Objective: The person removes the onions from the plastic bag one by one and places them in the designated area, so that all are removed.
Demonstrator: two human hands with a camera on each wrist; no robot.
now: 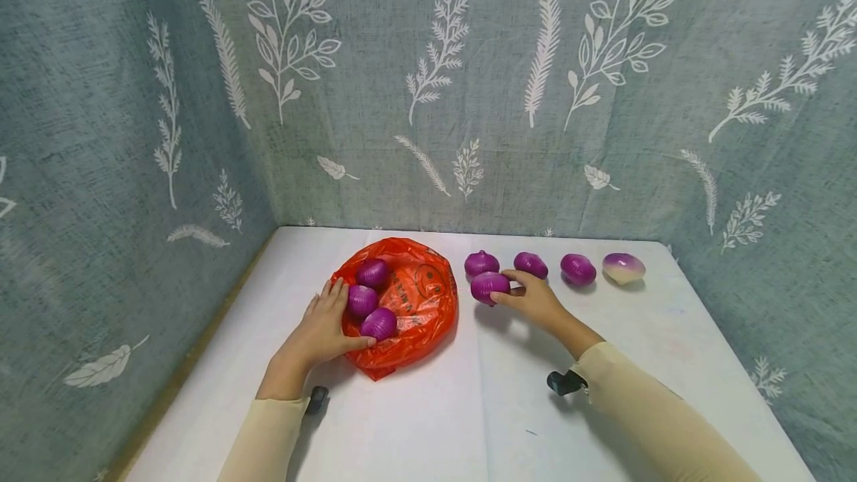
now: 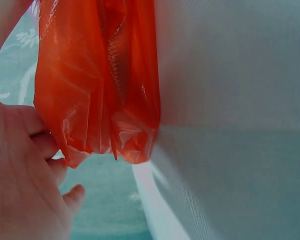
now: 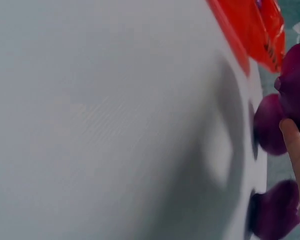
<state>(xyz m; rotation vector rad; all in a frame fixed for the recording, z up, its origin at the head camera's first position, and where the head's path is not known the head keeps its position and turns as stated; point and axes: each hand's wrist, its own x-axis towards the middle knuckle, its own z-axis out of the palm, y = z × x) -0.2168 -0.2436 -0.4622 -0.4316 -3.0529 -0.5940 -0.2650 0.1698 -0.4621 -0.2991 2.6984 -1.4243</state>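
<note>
A red plastic bag (image 1: 418,296) with a printed face stands open on the white table, holding three purple onions (image 1: 362,301). My left hand (image 1: 321,329) rests against its left side, fingers spread along the rim and thumb across the near edge. In the left wrist view, the bag's creased wall (image 2: 85,75) hides some of the fingertips. Just right of the bag, my right hand (image 1: 538,303) pinches a purple onion (image 1: 489,287) between thumb and fingers, above the table. That held onion (image 3: 297,87) is partly cut off in the right wrist view.
Along the table's back lie more onions in a row: a purple one (image 1: 481,263), two others (image 1: 531,265), and a pale purple-and-white one (image 1: 623,268) at the right end. Patterned green cloth (image 1: 482,95) hangs behind and beside the white table (image 1: 428,430).
</note>
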